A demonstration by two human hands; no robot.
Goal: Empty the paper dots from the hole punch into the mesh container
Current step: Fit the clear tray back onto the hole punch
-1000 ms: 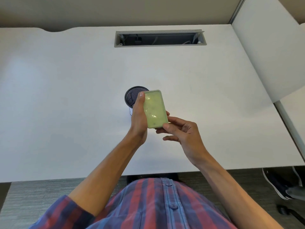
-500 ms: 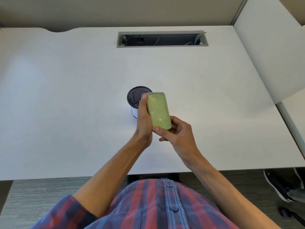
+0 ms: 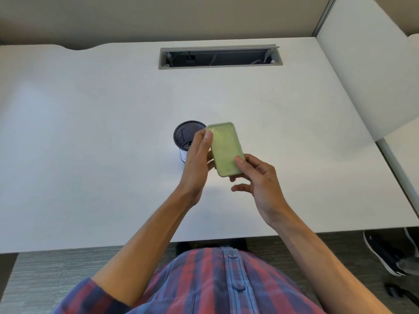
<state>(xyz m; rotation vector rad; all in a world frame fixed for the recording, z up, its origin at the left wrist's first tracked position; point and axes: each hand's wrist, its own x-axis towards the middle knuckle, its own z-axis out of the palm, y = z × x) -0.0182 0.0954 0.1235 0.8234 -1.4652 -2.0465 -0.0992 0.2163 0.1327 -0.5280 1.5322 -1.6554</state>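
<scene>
Both hands, left hand [image 3: 196, 159] and right hand [image 3: 258, 182], pinch the green hole punch [image 3: 225, 148] beside the mesh container [image 3: 184, 134]; its tray looks shut, so emptying remains.

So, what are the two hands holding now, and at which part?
Both hold the pale green rectangular plastic hole punch, its base up: the left hand along its left long edge, the right hand at its near end, thumb on top.

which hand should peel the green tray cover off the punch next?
Right hand, probably. Its thumb already lies on the near end of the green cover, other fingers loose. The left hand grips the punch's side beside the mesh cup, so it is better placed to steady it.
</scene>
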